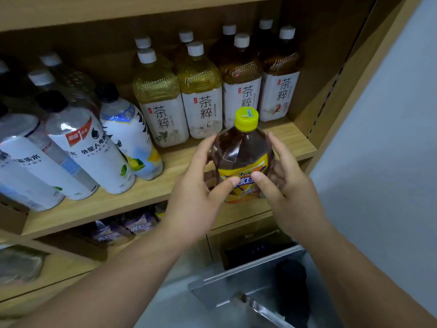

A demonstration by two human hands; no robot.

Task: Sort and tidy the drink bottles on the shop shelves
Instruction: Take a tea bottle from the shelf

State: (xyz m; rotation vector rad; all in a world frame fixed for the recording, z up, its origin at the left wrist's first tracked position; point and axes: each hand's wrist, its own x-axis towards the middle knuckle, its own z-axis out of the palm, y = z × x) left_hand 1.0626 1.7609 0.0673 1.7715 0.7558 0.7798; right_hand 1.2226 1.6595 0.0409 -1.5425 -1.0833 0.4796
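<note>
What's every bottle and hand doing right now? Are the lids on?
Yellow-capped bottle: upright, lid on, held between both hands at the shelf front.
Left hand: holds the bottle's left side, thumb on the label.
Right hand: holds its right side, thumb on the label.
White-capped tea bottles: standing in rows at the back, lids on.
Black-capped bottles: standing on the left, lids on.

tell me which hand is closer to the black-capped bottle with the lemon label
Left. The left hand holds the yellow-capped bottle on its left side, just right of the lemon-label bottle, not touching it. The right hand holds the right side, farther off.
</note>
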